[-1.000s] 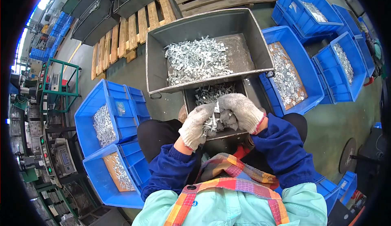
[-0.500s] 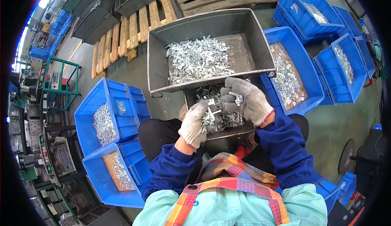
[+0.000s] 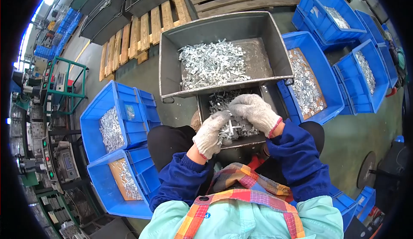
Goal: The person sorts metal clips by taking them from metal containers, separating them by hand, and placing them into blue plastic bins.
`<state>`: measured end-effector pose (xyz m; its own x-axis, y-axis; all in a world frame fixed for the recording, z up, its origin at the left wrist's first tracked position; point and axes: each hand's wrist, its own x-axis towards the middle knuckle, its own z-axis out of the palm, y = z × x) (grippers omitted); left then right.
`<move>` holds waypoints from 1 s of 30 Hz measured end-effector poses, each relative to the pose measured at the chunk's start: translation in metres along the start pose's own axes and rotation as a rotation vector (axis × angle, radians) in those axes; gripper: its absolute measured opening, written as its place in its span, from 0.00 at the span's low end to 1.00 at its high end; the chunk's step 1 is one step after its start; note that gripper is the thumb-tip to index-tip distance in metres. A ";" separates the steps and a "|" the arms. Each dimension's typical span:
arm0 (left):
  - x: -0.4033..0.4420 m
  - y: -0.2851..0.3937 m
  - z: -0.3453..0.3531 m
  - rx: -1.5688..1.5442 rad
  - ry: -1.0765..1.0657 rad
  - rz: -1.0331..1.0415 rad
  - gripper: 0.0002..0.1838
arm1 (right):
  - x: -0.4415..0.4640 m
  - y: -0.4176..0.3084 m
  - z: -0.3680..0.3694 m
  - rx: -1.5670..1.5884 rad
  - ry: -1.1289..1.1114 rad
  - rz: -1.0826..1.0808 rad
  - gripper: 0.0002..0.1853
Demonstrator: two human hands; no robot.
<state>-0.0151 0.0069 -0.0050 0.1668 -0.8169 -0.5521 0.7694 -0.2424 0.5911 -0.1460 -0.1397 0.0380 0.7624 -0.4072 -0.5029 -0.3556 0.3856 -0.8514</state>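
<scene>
Both my hands wear pale knitted gloves over the lower grey metal bin [image 3: 243,143]. My left hand [image 3: 211,132] is closed around several small metal parts [image 3: 230,129], which stick out beside its fingers. My right hand [image 3: 254,112] is bent over at the fingertips of the left one, its fingers pressed together; what they hold, if anything, is hidden. More metal parts lie in the lower bin beneath the hands. Just beyond stands the larger grey metal bin [image 3: 260,56], with a heap of shiny metal pieces [image 3: 213,62] in its left and middle part.
A blue crate [image 3: 329,84] with flat metal pieces is right of the grey bins, with further blue crates [image 3: 373,77] beyond. Two blue crates [image 3: 97,138] stand at the left. Wooden pallets [image 3: 142,34] are at the back, machines [image 3: 64,166] at the far left.
My right hand was apart from the left with a small metal piece half a second ago; it has come back to the left hand's fingertips. The view has shifted slightly.
</scene>
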 end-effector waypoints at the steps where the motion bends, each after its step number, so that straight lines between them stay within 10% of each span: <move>1: 0.004 -0.004 -0.013 0.011 -0.041 -0.029 0.16 | 0.002 0.000 -0.001 -0.005 -0.009 -0.005 0.15; 8: -0.034 0.046 -0.007 -0.281 -0.030 0.013 0.15 | 0.000 -0.010 0.008 0.339 0.097 -0.030 0.14; 11: -0.058 0.097 -0.048 -0.923 -0.381 0.026 0.14 | 0.002 -0.017 0.003 0.417 0.101 0.006 0.10; 18: -0.147 0.208 -0.184 -0.493 -0.210 0.757 0.25 | 0.023 0.008 -0.001 0.799 -0.077 -0.096 0.12; 30: -0.050 0.089 -0.075 -0.697 -0.389 0.158 0.18 | 0.015 -0.012 0.024 0.515 -0.014 0.004 0.15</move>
<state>0.0913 0.0650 0.0312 0.1782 -0.9686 -0.1731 0.9832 0.1681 0.0718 -0.1179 -0.1306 0.0444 0.7698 -0.3956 -0.5010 -0.0484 0.7464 -0.6637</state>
